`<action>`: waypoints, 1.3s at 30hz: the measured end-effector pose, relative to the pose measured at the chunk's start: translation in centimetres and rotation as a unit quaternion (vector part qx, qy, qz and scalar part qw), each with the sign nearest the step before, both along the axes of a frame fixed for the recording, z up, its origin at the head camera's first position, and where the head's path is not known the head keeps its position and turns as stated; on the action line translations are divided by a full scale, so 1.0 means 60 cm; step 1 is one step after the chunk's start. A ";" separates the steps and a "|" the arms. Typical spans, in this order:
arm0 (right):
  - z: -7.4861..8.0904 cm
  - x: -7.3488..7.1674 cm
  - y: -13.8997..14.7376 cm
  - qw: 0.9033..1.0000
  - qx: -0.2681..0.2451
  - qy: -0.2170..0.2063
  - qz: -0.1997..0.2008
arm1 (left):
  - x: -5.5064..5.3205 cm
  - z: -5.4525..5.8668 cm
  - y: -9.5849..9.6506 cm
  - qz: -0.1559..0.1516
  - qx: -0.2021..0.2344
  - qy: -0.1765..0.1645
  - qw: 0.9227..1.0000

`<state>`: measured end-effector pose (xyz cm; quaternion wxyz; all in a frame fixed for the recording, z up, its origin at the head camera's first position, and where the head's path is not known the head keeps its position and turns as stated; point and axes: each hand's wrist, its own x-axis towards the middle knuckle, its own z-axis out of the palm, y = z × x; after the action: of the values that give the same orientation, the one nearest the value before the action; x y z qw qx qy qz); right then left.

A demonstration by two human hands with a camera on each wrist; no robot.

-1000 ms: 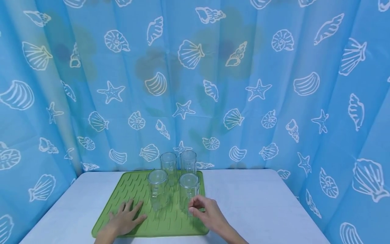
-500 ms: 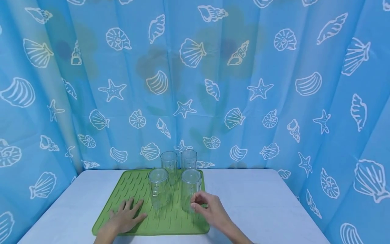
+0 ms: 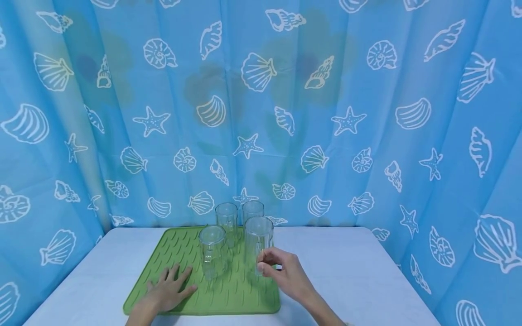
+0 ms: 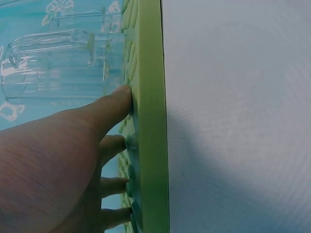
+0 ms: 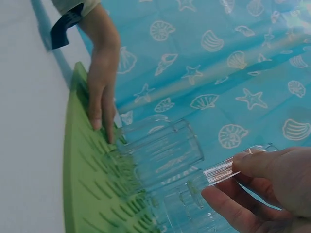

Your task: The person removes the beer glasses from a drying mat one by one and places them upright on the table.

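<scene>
Thumb and fingers of my right hand (image 3: 287, 276) pinch the handle of a clear glass mug (image 3: 253, 246) over the right side of a green ridged mat (image 3: 173, 246). In the right wrist view, that glass handle (image 5: 221, 171) shows between thumb and fingers. My left hand (image 3: 165, 292) rests with spread fingers on the mat's front left; in the left wrist view its fingertips (image 4: 124, 92) press the mat near its edge. A second glass mug (image 3: 211, 260) stands between the hands. Two more glasses (image 3: 226, 219) (image 3: 253, 210) stand behind, partly covered by the front mugs.
The mat lies on a white-covered table (image 3: 338, 267), left of its middle. Close behind and along both sides hangs a blue curtain (image 3: 261, 117) with white shell and starfish prints. The rear glasses stand near the table's back edge.
My right hand has raised the mug it holds, moving it up and slightly right, so it covers more of the glass behind. My left hand and the other glasses stay put.
</scene>
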<state>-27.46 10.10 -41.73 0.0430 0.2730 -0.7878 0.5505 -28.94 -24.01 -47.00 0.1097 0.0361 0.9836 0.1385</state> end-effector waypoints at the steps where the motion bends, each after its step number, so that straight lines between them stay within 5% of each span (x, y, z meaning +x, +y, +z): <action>1: 0.002 -0.001 0.000 1.000 -0.001 0.000 0.000 | 0.001 -0.001 -0.001 0.000 0.000 -0.001 1.000; 10: 0.013 -0.005 0.002 1.000 -0.019 0.002 0.000 | 0.002 -0.004 -0.007 0.001 0.003 -0.003 1.000; 24: 0.015 -0.017 0.013 0.994 -0.090 -0.050 0.024 | 0.002 -0.005 -0.008 0.006 0.013 -0.009 1.000; 30: 0.010 -0.019 0.015 0.982 -0.160 -0.094 0.033 | 0.000 -0.006 -0.006 0.006 0.008 -0.008 1.000; 39: 0.008 -0.023 0.009 0.950 -0.271 -0.153 0.004 | -0.004 -0.006 0.001 0.012 0.013 -0.007 1.000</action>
<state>-28.84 10.67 -41.27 -0.0077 0.1664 -0.6047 0.7788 -29.16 -23.94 -47.37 0.1141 0.0249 0.9813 0.1531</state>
